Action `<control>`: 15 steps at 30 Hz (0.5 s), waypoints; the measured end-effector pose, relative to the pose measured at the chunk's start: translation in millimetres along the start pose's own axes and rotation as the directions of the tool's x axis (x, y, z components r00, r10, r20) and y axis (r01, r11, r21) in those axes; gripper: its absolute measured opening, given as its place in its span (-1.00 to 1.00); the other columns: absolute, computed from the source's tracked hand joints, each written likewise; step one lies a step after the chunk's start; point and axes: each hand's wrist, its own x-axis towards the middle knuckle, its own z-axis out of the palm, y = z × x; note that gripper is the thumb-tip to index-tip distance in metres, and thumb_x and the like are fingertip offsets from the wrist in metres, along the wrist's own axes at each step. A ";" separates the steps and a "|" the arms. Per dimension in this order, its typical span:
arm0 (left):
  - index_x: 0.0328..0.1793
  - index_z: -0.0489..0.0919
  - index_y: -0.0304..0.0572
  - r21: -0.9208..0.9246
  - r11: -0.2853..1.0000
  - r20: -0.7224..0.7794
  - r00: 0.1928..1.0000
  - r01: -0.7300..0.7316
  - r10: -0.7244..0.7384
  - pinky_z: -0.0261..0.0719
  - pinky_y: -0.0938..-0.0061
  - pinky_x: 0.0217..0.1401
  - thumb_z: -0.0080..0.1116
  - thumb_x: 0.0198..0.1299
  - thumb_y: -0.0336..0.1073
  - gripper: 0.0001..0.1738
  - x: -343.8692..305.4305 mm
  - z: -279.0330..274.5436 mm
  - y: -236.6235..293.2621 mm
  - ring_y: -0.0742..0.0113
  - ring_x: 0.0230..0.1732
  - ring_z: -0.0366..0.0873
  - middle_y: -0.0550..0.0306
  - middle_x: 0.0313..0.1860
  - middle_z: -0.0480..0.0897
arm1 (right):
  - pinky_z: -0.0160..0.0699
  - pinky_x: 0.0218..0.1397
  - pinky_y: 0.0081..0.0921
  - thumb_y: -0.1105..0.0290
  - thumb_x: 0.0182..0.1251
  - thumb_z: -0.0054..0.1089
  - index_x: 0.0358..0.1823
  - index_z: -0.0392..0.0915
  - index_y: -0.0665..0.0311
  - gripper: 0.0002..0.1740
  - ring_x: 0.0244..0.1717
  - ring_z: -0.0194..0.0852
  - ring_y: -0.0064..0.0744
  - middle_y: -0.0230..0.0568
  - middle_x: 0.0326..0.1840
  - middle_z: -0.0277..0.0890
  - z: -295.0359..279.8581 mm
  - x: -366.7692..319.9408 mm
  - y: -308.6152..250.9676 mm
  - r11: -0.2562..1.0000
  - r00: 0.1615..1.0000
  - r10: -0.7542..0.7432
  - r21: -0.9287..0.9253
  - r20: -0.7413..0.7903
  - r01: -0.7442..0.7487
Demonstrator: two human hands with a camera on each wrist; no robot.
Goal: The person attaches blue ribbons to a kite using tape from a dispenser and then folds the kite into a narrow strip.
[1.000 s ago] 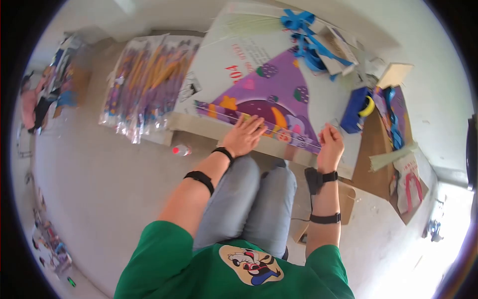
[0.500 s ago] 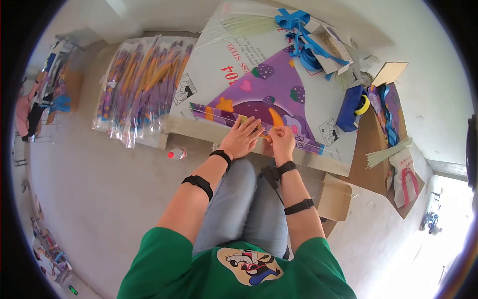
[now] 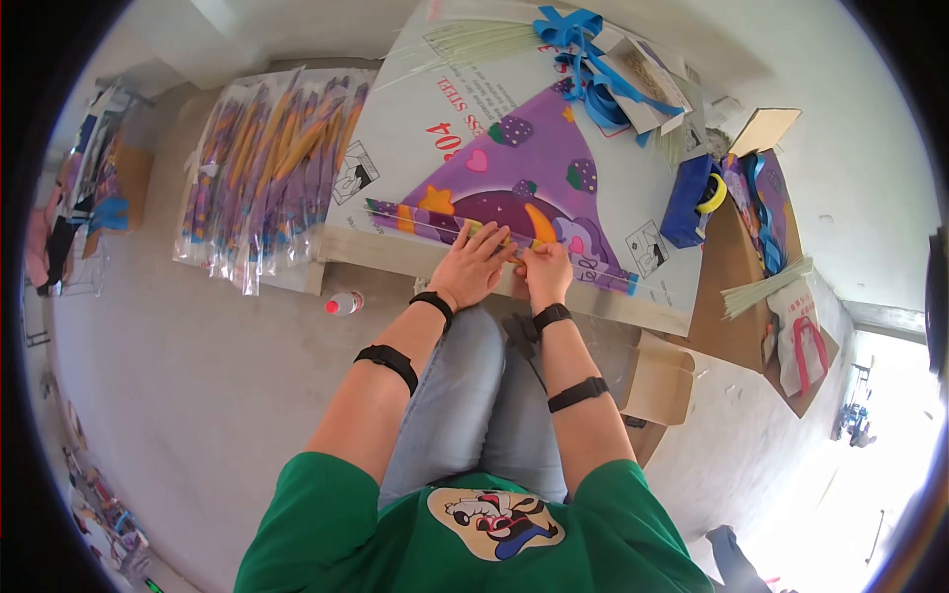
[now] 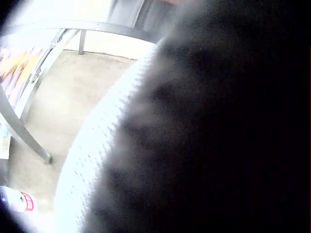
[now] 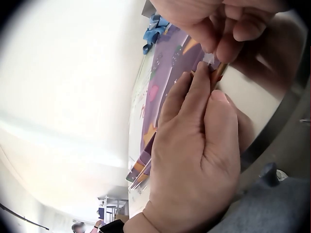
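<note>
A purple triangular printed sheet (image 3: 499,163) lies on the white board (image 3: 390,119), its near edge folded over along a thin pale rod (image 3: 415,219). My left hand (image 3: 474,265) presses on that folded edge near its middle, fingers straight. Right beside it, my right hand (image 3: 545,274) pinches a small piece of clear tape (image 5: 209,58) at the edge. In the right wrist view the right fingertips (image 5: 227,52) sit just past the left ones. Dark, blurred material covers most of the left wrist view, which hides the left hand.
Bagged purple pieces (image 3: 267,168) lie to the left. Blue ribbon (image 3: 598,99) and pale thin rods (image 3: 474,42) are at the back. A blue tape dispenser (image 3: 687,203) stands right, beside an open carton (image 3: 727,306). A bottle (image 3: 344,303) is on the floor.
My right hand has moved left, from the sheet's right corner to beside the left hand, and stays there working at the edge. The left hand keeps its place on the fold.
</note>
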 end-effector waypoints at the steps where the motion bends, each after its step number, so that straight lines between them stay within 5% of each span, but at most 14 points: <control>1: 0.35 0.42 0.08 -0.003 1.000 0.001 1.000 -0.003 0.003 -0.10 -0.04 0.56 -0.05 0.27 -0.16 -0.51 0.0 0.5 -0.2 0.18 0.50 0.10 0.15 0.45 0.28 | 0.44 -0.63 -0.62 0.47 0.17 0.28 -0.27 0.44 0.35 -0.81 -0.62 0.57 -0.56 -0.27 -0.49 0.58 1.1 0.3 -1.9 1.000 1.000 -0.014 -0.021 -0.010 0.014; 15: 0.32 0.44 0.06 0.045 0.999 0.000 1.000 -0.018 0.018 -0.01 -0.04 0.53 -0.03 0.26 -0.18 -0.53 1.7 -5.0 0.6 0.15 0.46 0.16 0.13 0.40 0.33 | 0.57 -0.54 -0.47 0.39 0.14 0.31 -0.31 0.51 0.39 -0.78 -0.62 0.63 -0.33 -0.11 -0.53 0.59 2.9 20.5 -18.4 0.935 0.996 0.059 -0.355 0.072 -0.029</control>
